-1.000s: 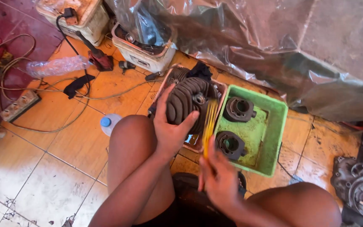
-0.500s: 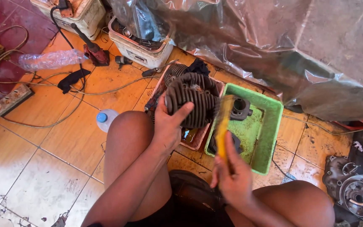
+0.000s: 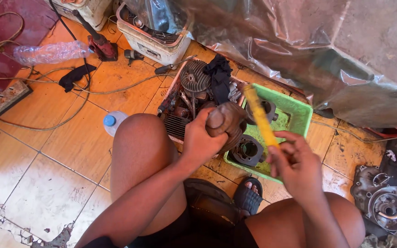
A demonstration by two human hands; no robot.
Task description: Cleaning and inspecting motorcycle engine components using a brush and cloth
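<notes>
Engine cylinder (image 3: 228, 123) — grimy, brown with oil — sits clamped in my left hand (image 3: 201, 142), fingers wrapped round its side, held up over the near end of the green tray (image 3: 299, 115) just past my left knee. My right hand (image 3: 295, 167) is closed on the handle of a yellow brush (image 3: 259, 117), which slants up and away so that its far end lies just beside the cylinder; whether the bristles touch the metal I cannot tell. By the look of it the scrubbing is only partway along: the cylinder's surface reads dark and dirty all over, with no bright patch showing. Below it in the tray lie two more dark round engine parts (image 3: 248, 150), one near me and one further back. Left of the tray a shallow box (image 3: 174, 98) holds a finned cylinder head (image 3: 194, 77), a black rag (image 3: 218, 73) and small bits — all equally grubby. Further out on the orange tiled floor (image 3: 74, 138) are a small bottle with a blue cap (image 3: 113, 121), a crushed clear plastic bottle (image 3: 49, 52), loose cables and a power strip (image 3: 6, 97). A crumpled plastic sheet (image 3: 327, 50) covers something bulky behind the tray.
</notes>
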